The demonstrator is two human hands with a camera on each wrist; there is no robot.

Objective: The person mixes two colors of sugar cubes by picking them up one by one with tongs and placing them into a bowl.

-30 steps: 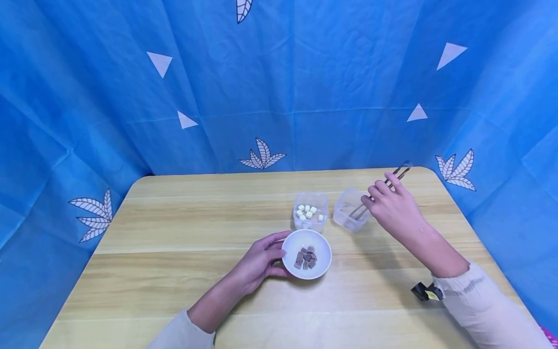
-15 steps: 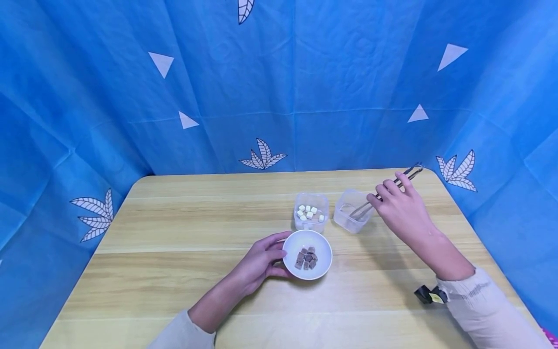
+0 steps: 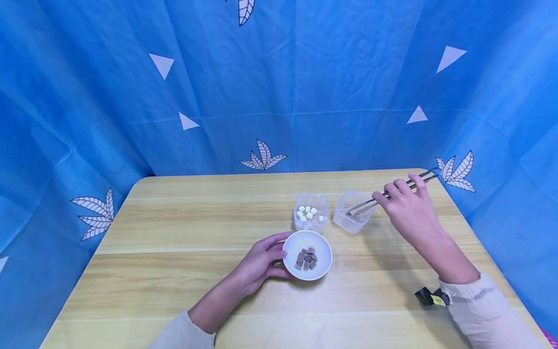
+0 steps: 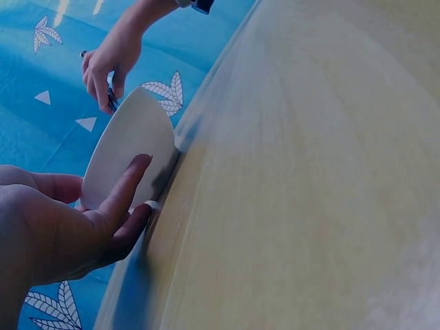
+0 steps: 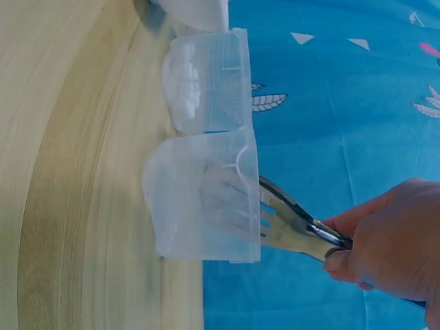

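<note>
Head view: high up here, facing forward and down across the tabletop [image 3: 174, 232] to the blue curtain [image 3: 340, 72]!
Left wrist view: in tight, tipped sideways, low past the left hand [image 4: 65, 230] at the bowl [image 4: 130, 130]!
Right wrist view: close too, also sideways, side-on to the nearer clear tub [image 5: 189, 206]!
Head and right wrist: sharing that tub and the right hand [image 5: 399, 240]!

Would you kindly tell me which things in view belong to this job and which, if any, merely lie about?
Job: left hand, white bowl, brown cubes, right hand, tongs, container around their tips; probably second container, white cubes.

Only surroundings: blue curtain, table.
</note>
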